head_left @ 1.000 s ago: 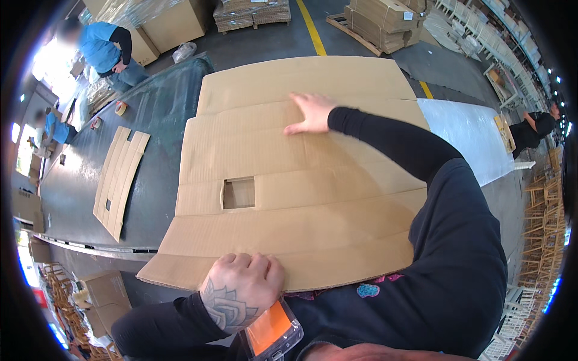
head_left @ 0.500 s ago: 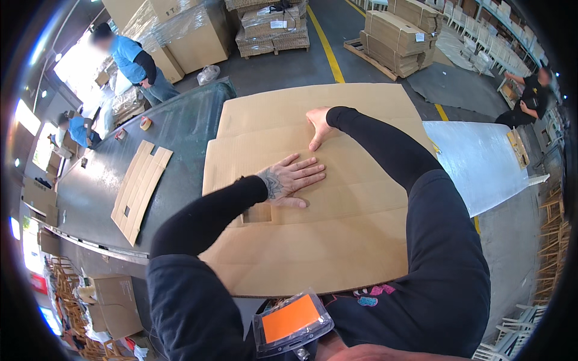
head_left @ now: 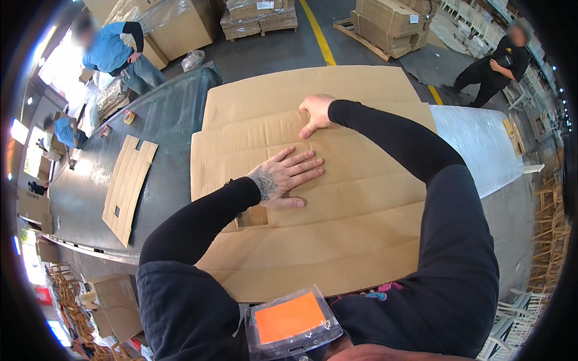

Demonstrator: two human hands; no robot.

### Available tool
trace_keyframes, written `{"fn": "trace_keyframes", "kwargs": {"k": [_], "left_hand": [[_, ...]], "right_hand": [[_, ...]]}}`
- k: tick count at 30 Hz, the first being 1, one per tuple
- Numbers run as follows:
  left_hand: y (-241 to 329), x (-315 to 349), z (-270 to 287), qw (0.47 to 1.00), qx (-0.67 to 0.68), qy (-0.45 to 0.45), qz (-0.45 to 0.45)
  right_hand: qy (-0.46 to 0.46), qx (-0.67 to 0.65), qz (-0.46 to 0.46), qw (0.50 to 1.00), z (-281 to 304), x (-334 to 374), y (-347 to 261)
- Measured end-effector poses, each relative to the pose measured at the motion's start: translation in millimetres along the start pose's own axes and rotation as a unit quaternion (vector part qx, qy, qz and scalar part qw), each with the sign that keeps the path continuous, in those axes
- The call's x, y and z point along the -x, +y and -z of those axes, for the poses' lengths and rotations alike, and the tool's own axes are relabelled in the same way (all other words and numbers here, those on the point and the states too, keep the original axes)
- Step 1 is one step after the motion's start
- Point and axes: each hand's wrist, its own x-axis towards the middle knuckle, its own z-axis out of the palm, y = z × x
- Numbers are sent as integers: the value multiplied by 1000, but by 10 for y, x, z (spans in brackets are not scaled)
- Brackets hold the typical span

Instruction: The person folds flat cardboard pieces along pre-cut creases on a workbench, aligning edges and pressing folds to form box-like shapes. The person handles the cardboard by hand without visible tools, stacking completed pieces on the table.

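Observation:
A large brown cardboard sheet [head_left: 337, 253], creased across its width, lies in front of my body. Flat on its middle rests my left hand [head_left: 289, 177], palm down with the fingers spread and a tattoo at the wrist. A rectangular cutout [head_left: 253, 217] shows beside that wrist. Farther off and slightly right, my right hand [head_left: 317, 114] touches the sheet with its fingers curled and its thumb bent toward the cardboard. The curled fingertips are hidden, so I cannot make out what they grip.
A dark table [head_left: 81, 192] on the left bears a slotted cardboard piece [head_left: 129, 186] and tape rolls [head_left: 129, 117]. Plastic-wrapped material [head_left: 475, 144] lies right of the sheet. Strapped cardboard stacks [head_left: 391, 27] stand beyond. People in blue [head_left: 114, 51] and black [head_left: 497, 66] are nearby.
The view has shifted a little. Both my hands keep nearly the same places on the cardboard. The person in black at the right now stands more upright and nearer.

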Motion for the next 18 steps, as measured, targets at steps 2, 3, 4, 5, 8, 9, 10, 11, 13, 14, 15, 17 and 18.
{"fn": "trace_keyframes", "kwargs": {"k": [2,3,4,5,8,9,10,11,13,14,15,17,18], "left_hand": [[4,9,13,1000,11,6,0],[9,20,-8,1000,20,9,2],[5,44,-17,1000,24,13,6],[19,82,-49,999,33,14,11],[10,98,-67,999,36,8,8],[41,94,-97,999,51,4,4],[17,66,-91,999,54,1,-4],[4,44,-87,998,58,-3,-10],[17,7,-107,996,84,-2,-13],[25,-6,-119,995,101,0,-14],[7,-8,-121,995,103,-4,-16],[-17,65,-108,994,105,-12,-6],[2,68,-114,995,103,-5,-15]], "right_hand": [[70,18,2,997,-29,153,-88],[103,25,6,994,-60,233,-154],[135,54,19,989,-75,333,-261],[164,78,33,983,-150,452,-379],[271,155,121,942,-450,798,-443],[307,177,160,921,-554,897,-422],[319,192,166,913,-571,939,-401],[330,206,174,905,-586,965,-387],[336,225,178,897,-645,1030,-375],[335,232,173,897,-686,1058,-378],[333,239,168,896,-722,1080,-380],[324,258,160,896,-765,1062,-451],[319,246,160,901,-770,1065,-473]]}}
